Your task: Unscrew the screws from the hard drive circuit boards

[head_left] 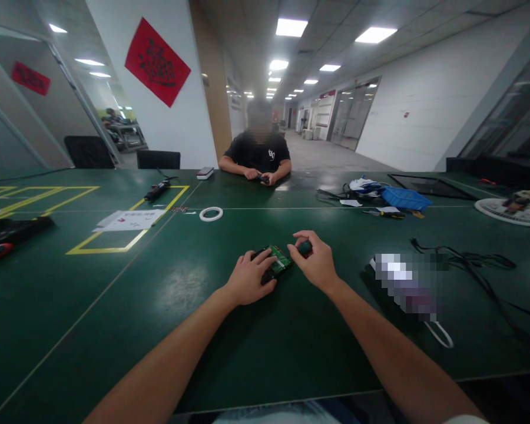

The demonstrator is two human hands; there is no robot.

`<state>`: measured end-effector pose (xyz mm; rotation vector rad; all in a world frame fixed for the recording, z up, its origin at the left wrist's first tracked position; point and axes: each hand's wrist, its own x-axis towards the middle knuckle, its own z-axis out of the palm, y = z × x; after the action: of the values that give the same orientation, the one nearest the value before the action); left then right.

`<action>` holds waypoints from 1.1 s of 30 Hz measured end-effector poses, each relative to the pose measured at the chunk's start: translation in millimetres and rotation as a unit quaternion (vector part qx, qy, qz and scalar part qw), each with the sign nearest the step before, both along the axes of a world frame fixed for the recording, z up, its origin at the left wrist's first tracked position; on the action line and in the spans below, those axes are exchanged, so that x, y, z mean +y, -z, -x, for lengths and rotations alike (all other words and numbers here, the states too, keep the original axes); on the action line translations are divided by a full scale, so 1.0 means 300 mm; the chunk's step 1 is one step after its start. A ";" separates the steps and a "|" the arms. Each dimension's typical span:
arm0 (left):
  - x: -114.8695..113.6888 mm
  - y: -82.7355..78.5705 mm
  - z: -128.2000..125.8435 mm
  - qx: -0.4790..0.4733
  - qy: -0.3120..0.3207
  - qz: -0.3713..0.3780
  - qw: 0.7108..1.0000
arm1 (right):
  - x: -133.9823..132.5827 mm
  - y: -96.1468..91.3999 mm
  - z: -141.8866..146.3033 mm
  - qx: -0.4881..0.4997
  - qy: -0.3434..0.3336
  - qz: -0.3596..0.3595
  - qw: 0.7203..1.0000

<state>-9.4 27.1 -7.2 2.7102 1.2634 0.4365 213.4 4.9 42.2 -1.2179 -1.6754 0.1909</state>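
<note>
A small green circuit board (279, 258) on a black housing lies on the dark green table (181, 330) in front of me. My left hand (249, 278) rests over its left side, fingers curled on the black part and holding it down. My right hand (314, 259) sits at the board's right end, thumb and fingers pinched on a small dark piece I cannot make out.
A person in a black shirt (258, 154) sits across the table, handling a small object. A white tape ring (211, 214), paper sheet (130, 220), yellow floor-style markings, blue tray (405, 198), black cables (477, 259) and a blurred box (408, 284) lie around.
</note>
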 end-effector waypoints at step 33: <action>0.135 -0.457 -0.377 -0.048 -0.175 0.147 0.972 | 0.086 -0.025 0.017 0.655 -0.220 0.288 0.663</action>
<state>103.8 67.7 130.0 2.2021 1.6372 0.3732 208.2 30.8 49.8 -0.6319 -0.4983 1.5925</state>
